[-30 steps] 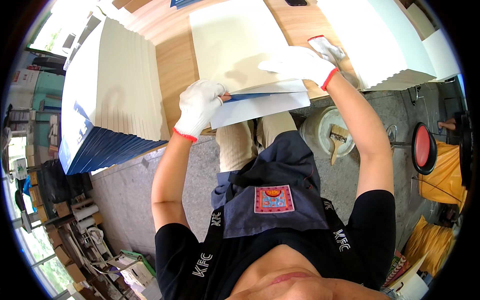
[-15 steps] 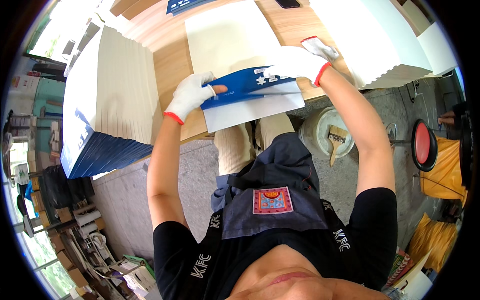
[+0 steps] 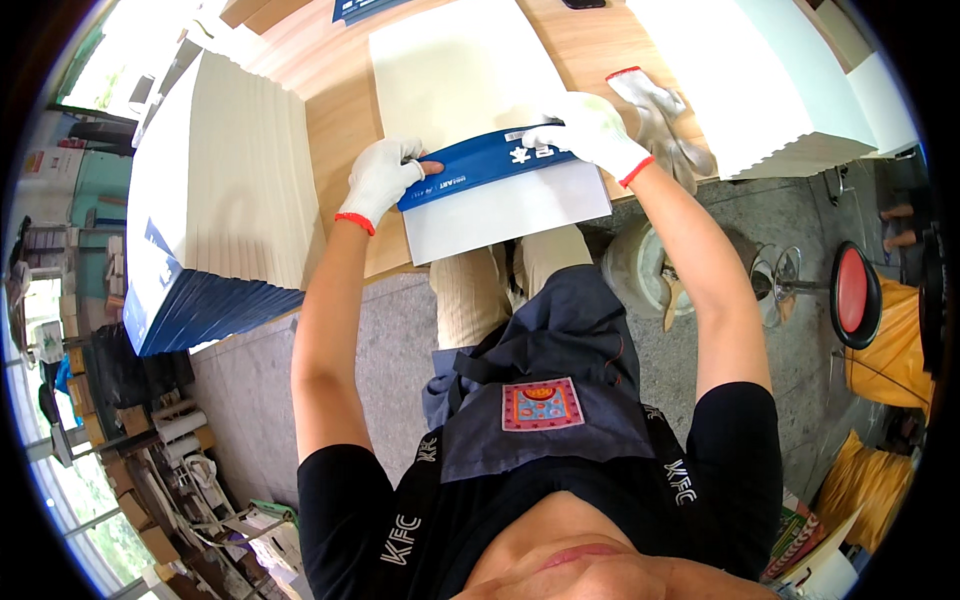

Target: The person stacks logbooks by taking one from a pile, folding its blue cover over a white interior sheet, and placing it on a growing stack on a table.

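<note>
A blue printed cover strip (image 3: pixel 480 172) lies across the near end of a large cream paper pad (image 3: pixel 455 75). Below it a white sheet (image 3: pixel 510 215) hangs past the table's front edge. My left hand (image 3: pixel 380 180), in a white glove with a red cuff, pinches the strip's left end, its bare thumb on top. My right hand (image 3: pixel 592 130), gloved alike, is closed at the strip's upper right part, fingertips on its far edge; what lies under those fingers is hidden.
Tall paper stacks flank me on the wooden table: a blue-edged stack (image 3: pixel 250 180) left, a white stack (image 3: pixel 750 80) right. A loose glove (image 3: pixel 655 105) lies by the right stack. A phone (image 3: pixel 584 3) sits at the far edge. Below the table stands a bucket (image 3: pixel 630 265) with a brush (image 3: pixel 671 300).
The blue strip now lies flatter and straighter across the pad. My right hand has drawn slightly left and nearer, baring more of the loose glove. My left hand has barely shifted.
</note>
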`<state>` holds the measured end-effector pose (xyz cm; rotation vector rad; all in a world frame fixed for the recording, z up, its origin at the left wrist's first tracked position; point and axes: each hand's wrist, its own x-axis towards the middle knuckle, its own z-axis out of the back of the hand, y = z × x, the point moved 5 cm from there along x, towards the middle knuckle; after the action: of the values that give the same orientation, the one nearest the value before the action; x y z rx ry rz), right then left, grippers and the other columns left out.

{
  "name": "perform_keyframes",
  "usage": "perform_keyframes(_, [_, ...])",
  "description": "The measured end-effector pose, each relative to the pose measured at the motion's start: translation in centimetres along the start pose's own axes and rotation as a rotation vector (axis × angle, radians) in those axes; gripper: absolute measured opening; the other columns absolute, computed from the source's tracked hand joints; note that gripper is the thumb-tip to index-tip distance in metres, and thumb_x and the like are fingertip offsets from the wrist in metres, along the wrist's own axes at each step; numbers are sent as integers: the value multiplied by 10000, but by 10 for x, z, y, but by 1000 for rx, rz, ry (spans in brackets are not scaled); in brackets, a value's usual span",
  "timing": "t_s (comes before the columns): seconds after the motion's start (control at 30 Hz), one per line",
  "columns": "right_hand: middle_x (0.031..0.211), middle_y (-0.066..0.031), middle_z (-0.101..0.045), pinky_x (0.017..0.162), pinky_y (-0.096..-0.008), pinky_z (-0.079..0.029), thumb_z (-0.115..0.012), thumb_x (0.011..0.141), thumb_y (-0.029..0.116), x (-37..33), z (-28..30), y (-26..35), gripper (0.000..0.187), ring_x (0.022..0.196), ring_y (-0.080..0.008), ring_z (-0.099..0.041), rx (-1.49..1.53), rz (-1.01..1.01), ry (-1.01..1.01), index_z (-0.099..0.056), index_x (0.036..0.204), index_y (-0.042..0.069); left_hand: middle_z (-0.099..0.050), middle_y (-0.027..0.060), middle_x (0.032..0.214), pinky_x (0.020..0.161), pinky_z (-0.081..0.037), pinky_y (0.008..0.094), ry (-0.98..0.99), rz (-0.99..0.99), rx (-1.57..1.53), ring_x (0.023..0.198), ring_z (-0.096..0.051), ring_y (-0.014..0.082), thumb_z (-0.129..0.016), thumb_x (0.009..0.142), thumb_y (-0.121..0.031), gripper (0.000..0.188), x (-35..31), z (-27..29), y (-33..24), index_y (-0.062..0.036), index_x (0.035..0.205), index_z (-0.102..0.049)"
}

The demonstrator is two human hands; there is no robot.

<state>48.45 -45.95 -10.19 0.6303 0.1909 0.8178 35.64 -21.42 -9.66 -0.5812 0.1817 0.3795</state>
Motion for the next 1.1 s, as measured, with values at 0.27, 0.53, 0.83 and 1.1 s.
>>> perform_keyframes(0.27, [765,-14,-702,690,-326,-489,-714,815,353,-2,-1,4,212,760,-170,-662,104,14,-30,-755,827,145,-691,93,864,724,-517,356,105,-114,162,786,-652,188,-820,782,-277,398,19,5,-6,-75,1089,-667])
perform_keyframes(0.53, [780,-79,-700,676,-345,-505,-732,796,450,6,-8,-12,361,703,-202,-667,98,4,-18,-726,899,104,-575,49,1356,910,-536,345,445,-562,636,1095,-644,261,-846,685,-115,1021,45,-6,-75,-400,1518,-329])
perform_keyframes(0.83, [1093,-99,-688,821,-362,-513,-622,905,400,-5,7,-29,316,1011,-214,-657,-310,169,-388,-696,1087,152,-598,23,1273,887,-545,368,674,-622,1049,1032,-659,269,-845,626,17,1154,37,-28,-129,-587,1463,-328])
perform_keyframes(1.1, [1198,-59,-637,987,-371,-451,-589,930,262,-54,57,-46,330,1118,-240,-599,74,-92,-257,-631,1231,133,-560,23,1355,929,-533,370,673,-687,866,1107,-635,289,-851,630,46,1128,44,-22,-113,-558,1454,-372])
